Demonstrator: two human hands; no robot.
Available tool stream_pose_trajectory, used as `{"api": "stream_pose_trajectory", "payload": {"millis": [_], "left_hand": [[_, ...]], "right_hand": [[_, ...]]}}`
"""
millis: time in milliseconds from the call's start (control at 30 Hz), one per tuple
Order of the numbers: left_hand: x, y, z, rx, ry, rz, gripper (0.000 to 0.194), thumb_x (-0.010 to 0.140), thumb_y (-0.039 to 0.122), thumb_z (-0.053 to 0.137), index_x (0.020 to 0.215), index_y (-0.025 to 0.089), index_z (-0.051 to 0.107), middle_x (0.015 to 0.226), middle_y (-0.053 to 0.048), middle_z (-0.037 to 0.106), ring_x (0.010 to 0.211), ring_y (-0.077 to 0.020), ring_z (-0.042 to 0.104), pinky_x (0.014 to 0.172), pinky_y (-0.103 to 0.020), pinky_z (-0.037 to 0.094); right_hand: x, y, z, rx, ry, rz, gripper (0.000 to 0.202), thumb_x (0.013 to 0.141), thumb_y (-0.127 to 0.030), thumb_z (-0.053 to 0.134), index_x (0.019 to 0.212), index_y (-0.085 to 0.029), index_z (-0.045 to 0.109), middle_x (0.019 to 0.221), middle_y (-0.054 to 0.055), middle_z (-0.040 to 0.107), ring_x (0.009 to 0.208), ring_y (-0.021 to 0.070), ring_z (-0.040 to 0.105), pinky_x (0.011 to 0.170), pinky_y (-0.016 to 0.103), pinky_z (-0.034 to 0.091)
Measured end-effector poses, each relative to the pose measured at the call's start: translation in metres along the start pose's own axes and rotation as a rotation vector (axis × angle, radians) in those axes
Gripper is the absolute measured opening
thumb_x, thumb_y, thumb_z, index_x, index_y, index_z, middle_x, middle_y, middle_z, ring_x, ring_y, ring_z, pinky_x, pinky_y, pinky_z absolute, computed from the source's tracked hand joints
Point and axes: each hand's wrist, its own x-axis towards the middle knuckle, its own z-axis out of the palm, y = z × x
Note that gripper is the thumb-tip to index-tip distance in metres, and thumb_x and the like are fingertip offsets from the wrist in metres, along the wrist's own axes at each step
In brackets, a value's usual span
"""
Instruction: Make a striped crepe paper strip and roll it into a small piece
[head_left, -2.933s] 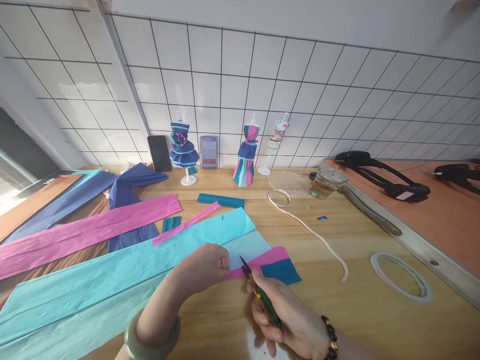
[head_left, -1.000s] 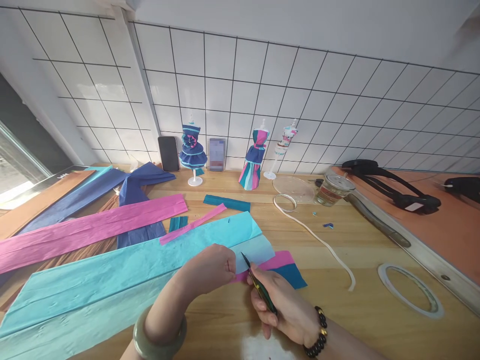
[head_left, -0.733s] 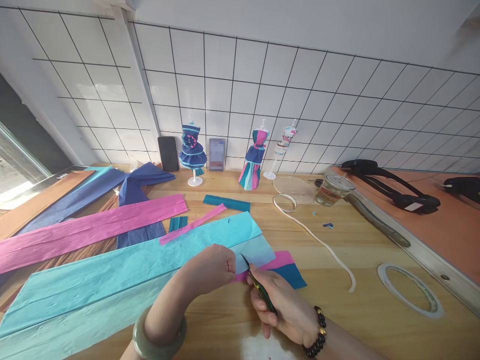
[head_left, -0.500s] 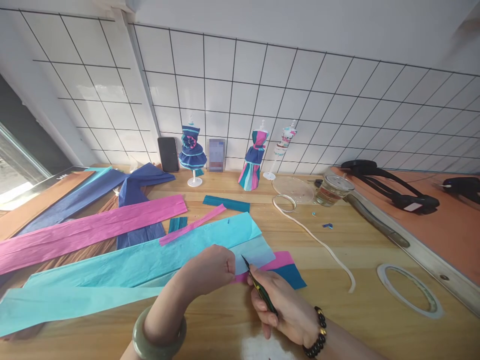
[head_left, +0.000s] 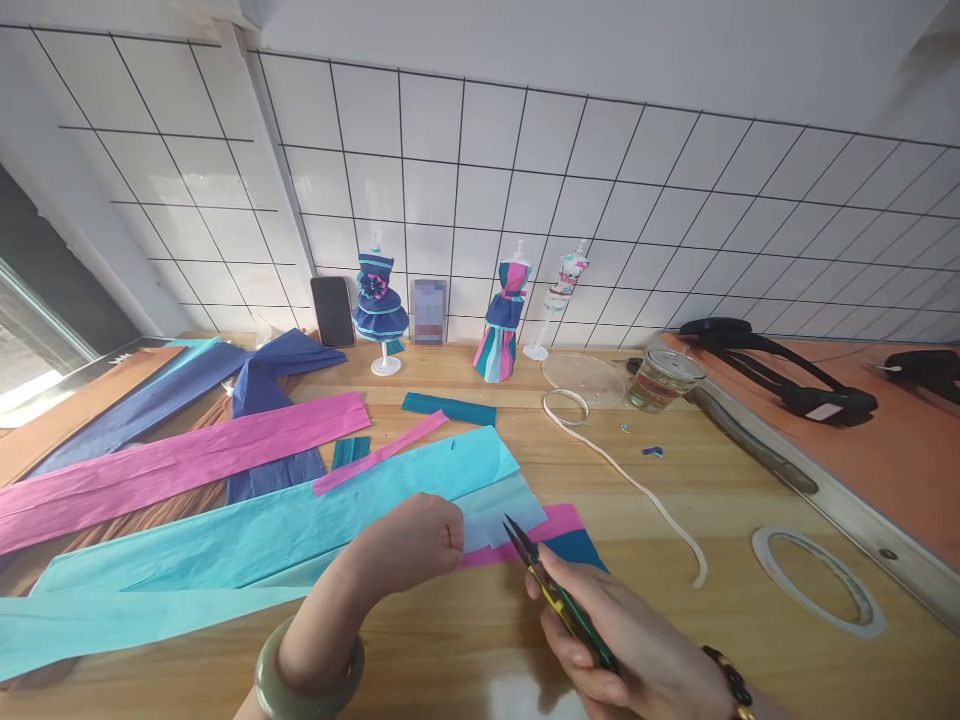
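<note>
Since half a second ago, I see the right hand (head_left: 630, 640) drawn down and to the right, its green-and-yellow-handled snips with black blades (head_left: 562, 602) now showing parted tips. The right fingers wrap the handles, part-way open. From here the left hand (head_left: 416, 540) is curled closed at centre; I cannot tell whether it pinches anything. It lies over the long turquoise strip of thin, crinkled material (head_left: 285, 535), which runs from lower left to centre, its paler right end overlapping a bright pink strip (head_left: 562, 518) beside a flat dark-teal piece (head_left: 576, 548).

At the right of the upper middle I have a clear, lidded jar (head_left: 660, 375) with pale contents low inside, too small to make out. A flat, clear round disc (head_left: 583, 378) lies just to its left.
</note>
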Motion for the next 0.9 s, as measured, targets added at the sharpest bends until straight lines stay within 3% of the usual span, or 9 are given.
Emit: {"api": "stream_pose_trajectory", "payload": {"millis": [100,233,300,400,467,567,667,900], "left_hand": [[0.0,0.0,-0.001,0.013,0.02,-0.003,0.012,0.065,0.017,0.044,0.062,0.019,0.055,0.068,0.001,0.063,0.06,-0.0128,0.054,0.051,-0.022,0.036],[-0.002,-0.003,-0.004,0.009,0.051,-0.022,0.017,0.071,0.019,0.041,0.071,0.02,0.058,0.073,0.0,0.064,0.065,-0.0146,0.056,0.054,-0.024,0.038],[-0.003,-0.004,-0.005,-0.023,0.028,-0.04,0.014,0.072,0.026,0.047,0.077,0.021,0.059,0.078,-0.001,0.065,0.068,-0.0162,0.057,0.055,-0.024,0.039],[-0.002,-0.004,-0.005,-0.075,-0.017,-0.06,0.023,0.07,0.042,0.054,0.079,0.021,0.06,0.083,-0.001,0.066,0.07,-0.0177,0.058,0.055,-0.025,0.04],[0.001,-0.003,-0.003,-0.081,-0.004,-0.059,0.026,0.072,0.045,0.052,0.079,0.021,0.06,0.079,-0.001,0.066,0.067,-0.0171,0.058,0.055,-0.025,0.039],[0.008,0.0,0.003,-0.074,0.054,-0.021,0.019,0.076,0.034,0.048,0.082,0.021,0.06,0.066,0.001,0.063,0.06,-0.0147,0.056,0.054,-0.024,0.038],[0.015,0.0,0.009,-0.075,0.146,0.013,0.018,0.075,0.025,0.047,0.088,0.022,0.059,0.065,0.003,0.061,0.059,-0.0129,0.055,0.054,-0.022,0.037],[0.021,-0.003,0.018,-0.08,0.2,0.043,0.03,0.071,0.014,0.045,0.097,0.021,0.057,0.072,0.003,0.061,0.06,-0.0109,0.052,0.057,-0.021,0.038]], "right_hand": [[-0.008,-0.007,-0.018,-0.132,0.046,-0.101,0.041,0.083,-0.058,0.039,0.09,-0.02,0.052,0.053,-0.007,0.041,0.033,0.003,0.026,0.035,0.018,0.04],[-0.011,-0.02,-0.046,-0.5,0.261,-0.351,0.041,0.082,-0.056,0.043,0.084,-0.018,0.057,0.063,-0.003,0.045,0.047,0.0073,0.038,0.045,0.021,0.038],[-0.008,-0.026,-0.06,-0.67,0.37,-0.462,0.035,0.083,-0.052,0.045,0.079,-0.019,0.057,0.067,0.0,0.049,0.06,0.0126,0.047,0.057,0.023,0.039],[0.001,-0.032,-0.076,-0.816,0.443,-0.513,0.031,0.083,-0.048,0.047,0.072,-0.02,0.055,0.07,0.001,0.056,0.069,0.017,0.051,0.063,0.026,0.039],[0.009,-0.036,-0.082,-0.849,0.436,-0.514,0.028,0.081,-0.046,0.05,0.073,-0.02,0.056,0.075,0.002,0.061,0.072,0.0182,0.054,0.064,0.026,0.039],[0.021,-0.043,-0.081,-0.9,0.377,-0.496,0.02,0.079,-0.039,0.054,0.083,-0.019,0.058,0.09,0.003,0.065,0.084,0.0197,0.058,0.072,0.026,0.041],[0.03,-0.047,-0.074,-1.01,0.331,-0.5,0.011,0.079,-0.03,0.052,0.081,-0.02,0.055,0.086,0.002,0.065,0.078,0.0174,0.059,0.068,0.026,0.042],[0.041,-0.046,-0.067,-1.416,0.208,-0.732,0.011,0.077,-0.015,0.052,0.085,-0.021,0.051,0.09,0.001,0.062,0.082,0.0173,0.057,0.07,0.026,0.04]]}}
